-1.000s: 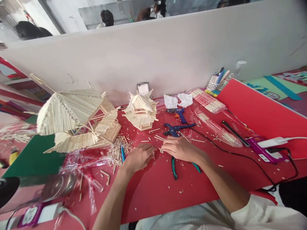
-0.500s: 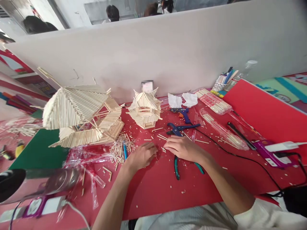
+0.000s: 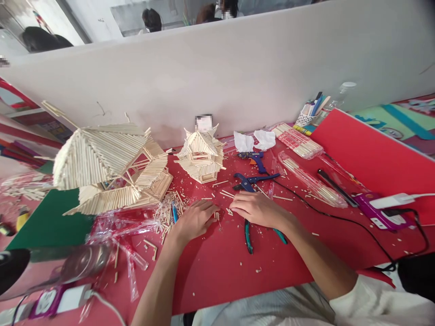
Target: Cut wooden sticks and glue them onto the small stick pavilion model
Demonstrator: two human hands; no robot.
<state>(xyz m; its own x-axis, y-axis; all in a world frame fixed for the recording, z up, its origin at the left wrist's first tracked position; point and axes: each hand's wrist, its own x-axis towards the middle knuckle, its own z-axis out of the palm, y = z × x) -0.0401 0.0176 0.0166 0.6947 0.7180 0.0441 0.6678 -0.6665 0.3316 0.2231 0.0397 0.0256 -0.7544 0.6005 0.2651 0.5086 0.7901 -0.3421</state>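
My left hand rests low on the red table, palm down, fingers loosely spread. Its fingertips are at a few short wooden stick pieces. Opposite it lies my right hand, fingers extended and holding nothing visible, its tips beside another small group of cut sticks. Under and behind the right hand are pliers with green handles and a blue cutter. A small pavilion model of sticks stands beyond the hands. A larger stick pavilion is to the left.
A blue glue gun lies beyond the cutter, its black cord running right. Bagged sticks, white tissues and a purple power strip are farther right. Stick scraps and a blue pen lie left. A pale partition closes the back.
My left hand has shifted slightly and its fingers have loosened, uncovering short stick pieces by the fingertips. My right hand stays almost in place. The whole view has moved slightly.
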